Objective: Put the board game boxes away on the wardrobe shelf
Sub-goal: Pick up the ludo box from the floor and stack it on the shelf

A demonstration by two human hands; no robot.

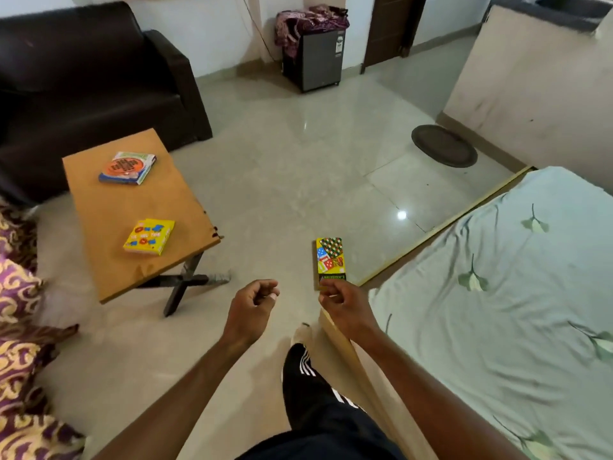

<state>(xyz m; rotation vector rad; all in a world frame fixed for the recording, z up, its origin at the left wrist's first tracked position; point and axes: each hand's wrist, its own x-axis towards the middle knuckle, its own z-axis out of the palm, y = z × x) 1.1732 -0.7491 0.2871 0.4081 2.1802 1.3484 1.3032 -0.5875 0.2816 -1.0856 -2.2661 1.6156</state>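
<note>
My right hand [343,305] grips the near end of a narrow yellow game box [330,258] with dice and checker pictures, held out over the floor. My left hand [253,305] hangs beside it with its fingers curled and nothing in it. Two more game boxes lie on the low wooden table [109,207] to the left: a yellow one [149,237] near the front and an orange-and-blue one [127,168] farther back. No wardrobe shelf is in view.
A dark sofa [83,78] stands behind the table. A bed with a pale green sheet [514,310] fills the right side. A small dark cabinet [318,54] with cloth on it and a round mat [444,146] lie ahead on the tiled floor.
</note>
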